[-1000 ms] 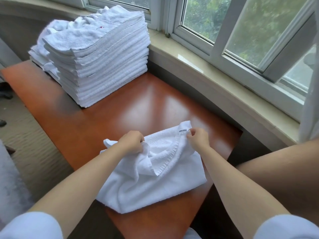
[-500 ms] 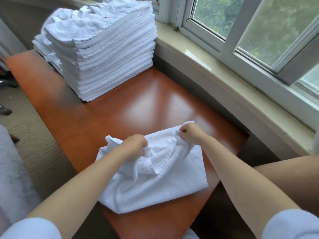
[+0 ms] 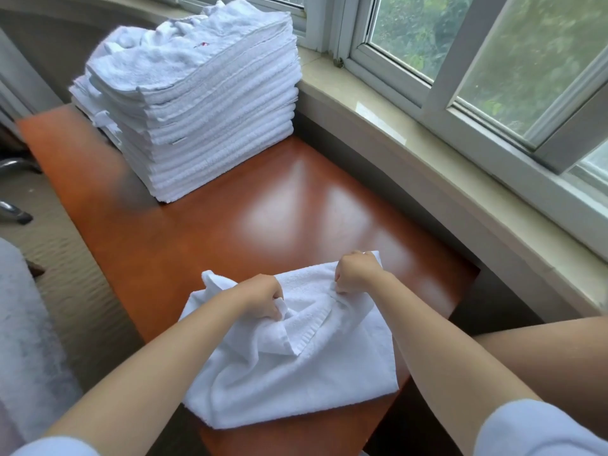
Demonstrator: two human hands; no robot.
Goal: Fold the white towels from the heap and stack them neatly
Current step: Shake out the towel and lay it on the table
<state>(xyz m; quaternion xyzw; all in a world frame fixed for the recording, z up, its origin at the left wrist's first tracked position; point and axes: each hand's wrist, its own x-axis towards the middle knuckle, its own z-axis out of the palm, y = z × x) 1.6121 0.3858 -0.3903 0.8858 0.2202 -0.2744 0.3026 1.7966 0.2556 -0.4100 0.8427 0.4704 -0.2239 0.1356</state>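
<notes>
A crumpled white towel (image 3: 289, 373) lies on the near end of the reddish-brown table (image 3: 204, 245). My left hand (image 3: 260, 296) grips a bunched fold near the towel's far left edge. My right hand (image 3: 357, 271) pinches the hemmed far edge close to its right corner. Both fists are curled tight in the cloth, a short gap apart. A tall stack of folded white towels (image 3: 204, 103) stands at the table's far end, its top layers slightly rumpled.
A stone window sill (image 3: 427, 149) and window frames run along the right side. Carpeted floor (image 3: 49, 251) lies left of the table, with a pale fuzzy mass (image 3: 26, 340) at the left edge. My bare knee (image 3: 543, 357) sits at the right.
My right hand has slid left along the towel's far edge toward my left hand. The gap between the hands has narrowed and the cloth between them has bunched up.
</notes>
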